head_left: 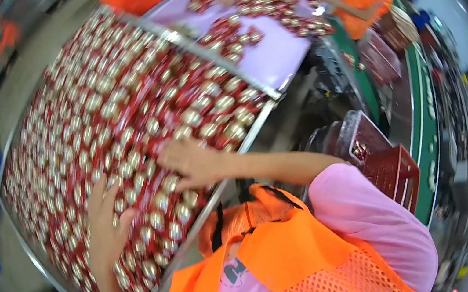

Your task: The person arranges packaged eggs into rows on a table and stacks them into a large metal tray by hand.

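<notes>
A broad metal-edged table is heaped with red-and-gold wrapped candies (110, 108), small pieces with shiny gold middles and red ends. My left hand (106, 226) lies over the near left part of the heap, its fingers and thumb spread apart. Farther to the right, my right hand (196, 161) rests on the candies with its fingers stretched out; the fingertips partly blend into the wrappers. Neither hand appears to grip a piece. The metal rim (251, 137) of the table runs below my right forearm.
Beyond a metal divider (213, 56), a pale lilac surface (274, 55) carries more candies, with co-workers' hands over it. To the right stand a red crate (391, 178), a plastic-lined crate (362, 137) and a green conveyor belt (424, 114). A co-worker in an orange vest (364, 0) stands there.
</notes>
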Tool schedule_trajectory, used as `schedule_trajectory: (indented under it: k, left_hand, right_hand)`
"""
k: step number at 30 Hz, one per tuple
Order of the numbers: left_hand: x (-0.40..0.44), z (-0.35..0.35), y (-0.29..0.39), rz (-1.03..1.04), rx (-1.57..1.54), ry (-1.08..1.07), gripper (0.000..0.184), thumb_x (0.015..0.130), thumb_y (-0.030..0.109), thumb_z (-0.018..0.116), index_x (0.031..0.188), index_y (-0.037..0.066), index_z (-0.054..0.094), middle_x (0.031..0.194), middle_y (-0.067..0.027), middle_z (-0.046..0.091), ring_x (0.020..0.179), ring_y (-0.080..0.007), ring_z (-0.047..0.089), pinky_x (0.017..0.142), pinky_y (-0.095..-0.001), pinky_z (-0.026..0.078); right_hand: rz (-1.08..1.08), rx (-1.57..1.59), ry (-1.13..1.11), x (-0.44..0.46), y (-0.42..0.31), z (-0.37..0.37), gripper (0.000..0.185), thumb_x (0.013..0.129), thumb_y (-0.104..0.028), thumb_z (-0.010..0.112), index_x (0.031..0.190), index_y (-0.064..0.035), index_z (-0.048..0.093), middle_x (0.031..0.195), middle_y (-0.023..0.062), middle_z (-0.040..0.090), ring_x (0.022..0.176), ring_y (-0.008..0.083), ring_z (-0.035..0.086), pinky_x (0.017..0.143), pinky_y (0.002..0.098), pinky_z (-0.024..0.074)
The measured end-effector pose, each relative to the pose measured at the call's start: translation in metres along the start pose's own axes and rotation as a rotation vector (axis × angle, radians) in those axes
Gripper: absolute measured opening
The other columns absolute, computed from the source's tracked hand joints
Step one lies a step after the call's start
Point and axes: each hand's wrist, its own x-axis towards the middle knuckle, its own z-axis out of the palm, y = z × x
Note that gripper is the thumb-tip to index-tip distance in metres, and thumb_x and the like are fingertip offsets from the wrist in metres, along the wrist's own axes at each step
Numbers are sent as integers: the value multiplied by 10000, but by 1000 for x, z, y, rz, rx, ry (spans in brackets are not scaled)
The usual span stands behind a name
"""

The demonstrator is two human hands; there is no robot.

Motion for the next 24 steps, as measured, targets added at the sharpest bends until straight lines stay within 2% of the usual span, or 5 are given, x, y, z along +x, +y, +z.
schedule_trajectory:
  k: [2,8,10,15,24]
  left_hand:
    - [43,-31,45,177,1,163,548,867,140,648,1393,48,525,1534,-164,405,1422,-354,373,1168,-447,284]
    - [120,-85,236,703,68,602,498,886,187,636,1318,-38,531,1410,-208,484,1282,-346,481,1053,-438,388]
    - [153,-56,299,919,47,658,497,887,206,624,1314,-28,524,1399,-204,468,1260,-339,480,1028,-425,392]
    - [246,33,435,1208,-44,656,496,889,251,595,1305,-3,507,1370,-196,429,1205,-321,479,965,-393,403]
    - [370,77,535,1363,39,784,497,893,334,542,1289,41,477,1318,-182,360,1107,-290,477,852,-335,422]
  right_hand:
    - [-45,191,214,-27,5,-17,772,892,-539,626,1429,-17,437,1504,251,364,1418,396,344,1158,598,218]
    - [216,-37,858,-221,51,-287,493,720,-328,849,1089,-61,661,1269,155,611,1144,328,583,953,425,466]
    - [13,-230,1147,-287,64,-323,459,738,-302,819,1065,-45,624,1172,160,628,1029,302,617,882,392,506]
    - [-573,-682,1048,-389,104,-406,406,784,-250,771,1071,-26,593,1089,169,627,946,281,622,814,371,521]
    - [-589,-813,1065,-471,208,-463,336,807,-183,756,1053,-16,597,1046,159,626,893,244,614,777,328,513]
